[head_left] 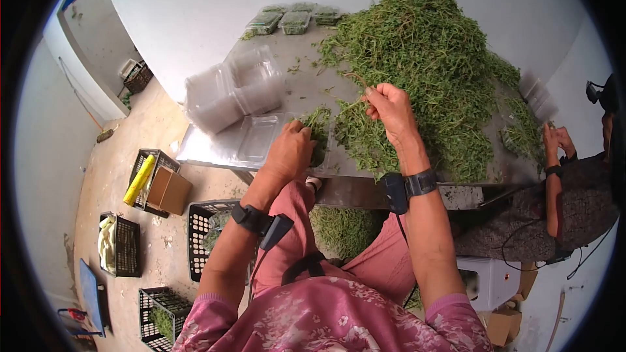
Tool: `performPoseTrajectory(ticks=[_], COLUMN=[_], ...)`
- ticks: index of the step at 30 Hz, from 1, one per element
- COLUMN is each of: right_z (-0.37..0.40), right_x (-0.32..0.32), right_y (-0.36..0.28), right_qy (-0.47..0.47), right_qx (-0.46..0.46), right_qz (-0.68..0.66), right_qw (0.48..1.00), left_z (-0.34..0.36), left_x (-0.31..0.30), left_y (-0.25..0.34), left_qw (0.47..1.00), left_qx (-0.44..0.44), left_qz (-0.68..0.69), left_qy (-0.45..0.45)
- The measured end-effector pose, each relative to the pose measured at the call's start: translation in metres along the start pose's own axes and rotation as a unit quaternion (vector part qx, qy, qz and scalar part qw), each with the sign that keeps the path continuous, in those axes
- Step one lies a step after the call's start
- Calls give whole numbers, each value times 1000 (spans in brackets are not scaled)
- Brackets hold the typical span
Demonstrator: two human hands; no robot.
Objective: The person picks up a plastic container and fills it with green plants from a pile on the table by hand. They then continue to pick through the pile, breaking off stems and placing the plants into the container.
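Observation:
My left hand (290,148) is closed with fingers curled down over leafy greens (318,124) in one half of an open clear plastic box. The empty lid half (258,138) lies flat to the left on the metal table. My right hand (391,109) is raised beside the pile, thumb and finger pinched on a thin brownish stem (355,77). Just below it lies a small clump of loose greens (358,133). A large heap of leafy greens (417,58) covers the table's right side. Stacked empty clear boxes (231,85) stand behind the lid.
Several filled boxes (295,23) sit at the table's far edge (280,45). A co-worker's hands (555,140) are at the right end, near more clear boxes (540,99). Black crates (120,244) stand on the floor at left; more greens (345,228) lie under the table.

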State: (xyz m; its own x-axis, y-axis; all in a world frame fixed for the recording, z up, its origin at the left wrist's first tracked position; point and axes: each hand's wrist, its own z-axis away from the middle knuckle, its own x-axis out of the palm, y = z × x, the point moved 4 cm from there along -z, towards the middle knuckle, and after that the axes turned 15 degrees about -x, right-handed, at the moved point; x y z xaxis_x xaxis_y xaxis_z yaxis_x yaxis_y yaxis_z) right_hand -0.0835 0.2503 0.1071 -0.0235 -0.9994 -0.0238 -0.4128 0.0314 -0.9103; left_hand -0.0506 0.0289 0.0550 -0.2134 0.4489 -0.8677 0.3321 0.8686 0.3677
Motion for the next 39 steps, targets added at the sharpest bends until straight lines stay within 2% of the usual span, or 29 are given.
performPoseTrajectory(ticks=[6, 9, 11, 15, 18, 21, 25, 28, 31, 34, 37, 39], right_z=[1, 4, 7, 16, 23, 22, 14, 14, 17, 20, 27, 27], right_x=[22, 34, 46, 74, 88, 88, 77, 74, 76, 84, 92, 95], right_y=[3, -1, -2, 3, 4, 6, 10, 10, 14, 26, 16, 17], right_qy=[-23, -59, -78, -174, -186, -143, -57, -33, -54, -121, -117, -148], right_qx=[-23, -33, -35, -75, -79, -68, -57, -43, -41, -56, -187, -146], right_qz=[-102, -80, -41, -1, 4, -28, -55, -37, 0, 96, 178, 112], right_qw=[994, 995, 996, 982, 979, 987, 995, 998, 998, 986, 959, 972], left_z=[9, 9, 8, 11, 12, 17, 20, 20, 23, 22, 21, 20], left_x=[-39, -46, -52, -48, -36, -32, -29, -37, -42, -45, -42, -36], left_y=[15, 13, 15, 14, 2, -8, -26, -33, -41, -39, -33, -28], left_qw=[994, 981, 972, 952, 952, 936, 851, 790, 734, 720, 734, 746], left_qx=[0, -64, -80, -102, -133, -144, -239, -291, -332, -336, -317, -306], left_qz=[60, 175, 217, 288, 272, 317, 461, 535, 591, 607, 598, 589], left_qy=[95, 55, 27, 1, -41, -45, -78, -72, -48, -31, -47, -57])
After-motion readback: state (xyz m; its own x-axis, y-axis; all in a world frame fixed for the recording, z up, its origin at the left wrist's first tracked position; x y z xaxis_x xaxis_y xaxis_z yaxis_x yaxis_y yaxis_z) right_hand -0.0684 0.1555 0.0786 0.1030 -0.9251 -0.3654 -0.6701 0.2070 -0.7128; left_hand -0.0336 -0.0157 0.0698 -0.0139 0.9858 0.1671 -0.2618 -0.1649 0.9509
